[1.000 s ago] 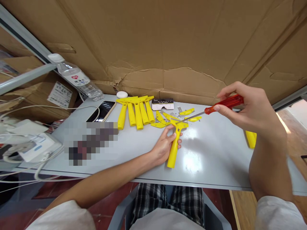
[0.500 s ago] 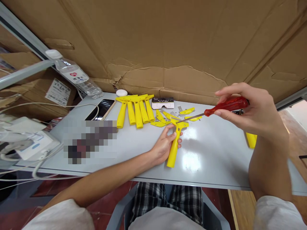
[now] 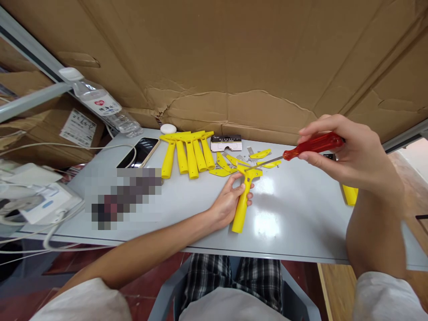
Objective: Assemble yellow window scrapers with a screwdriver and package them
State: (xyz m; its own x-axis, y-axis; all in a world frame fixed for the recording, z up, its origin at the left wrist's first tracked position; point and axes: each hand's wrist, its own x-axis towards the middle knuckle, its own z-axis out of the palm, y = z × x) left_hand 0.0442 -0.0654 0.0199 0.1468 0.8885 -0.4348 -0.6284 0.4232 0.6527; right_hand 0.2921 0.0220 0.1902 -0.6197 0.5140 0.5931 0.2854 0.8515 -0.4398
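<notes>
My left hand (image 3: 228, 203) is closed around the neck of a yellow scraper handle (image 3: 240, 211), its wide head pointing away from me. In my right hand (image 3: 356, 154) is a screwdriver (image 3: 310, 146) with a clear red grip and a metal shaft, pinched between thumb and fingers. The shaft slants down to the left, and its tip meets the scraper's head near a screw spot. Behind that head lie several loose yellow cover plates (image 3: 261, 154), small blades and screws. A group of yellow scraper handles (image 3: 191, 156) rests side by side to the left.
A small black and white box (image 3: 226, 143) stands at the back by a white round object (image 3: 168, 129). Left are a phone (image 3: 139, 152), a water bottle (image 3: 102, 104) and a power strip (image 3: 50, 203) with cables. Another yellow piece (image 3: 350, 195) lies behind my right forearm. Cardboard (image 3: 227, 58) walls the back.
The screwdriver's grip has turned slightly in my right hand and shifted a little left, its tip still at the scraper's head. My left hand keeps its hold. The view has shifted slightly.
</notes>
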